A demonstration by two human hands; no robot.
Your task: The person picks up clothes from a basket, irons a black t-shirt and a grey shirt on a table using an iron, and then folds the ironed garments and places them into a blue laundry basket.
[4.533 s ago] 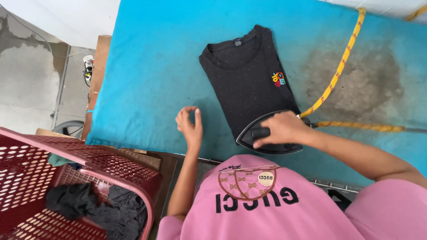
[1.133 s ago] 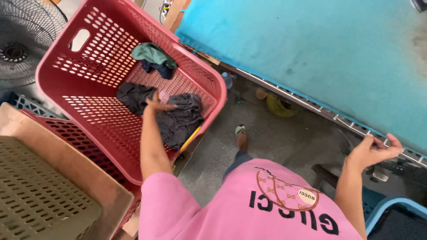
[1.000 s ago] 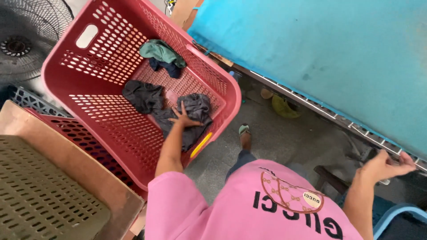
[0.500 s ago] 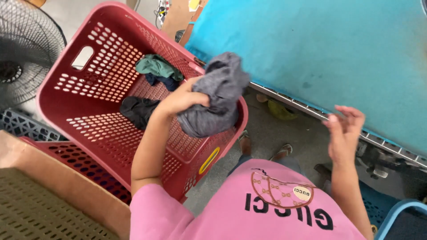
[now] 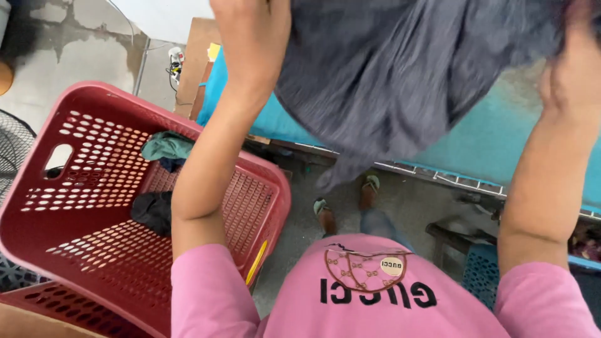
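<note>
The grey garment (image 5: 400, 81) hangs lifted above the blue table (image 5: 501, 144), out of the basket but not yet laid flat — the left hand (image 5: 253, 37) clenches its upper edge, the right hand (image 5: 573, 81) grips the far-right edge. Two more clothes — a green one (image 5: 166, 147) and a black one (image 5: 153, 211) — lie in the red basket (image 5: 94, 206) at left.

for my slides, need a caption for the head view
Both hands, left hand and right hand, hold up a grey garment above a red laundry basket.

Both arms raised; left hand (image 5: 253, 37) and right hand (image 5: 573, 81) gripping.
</note>
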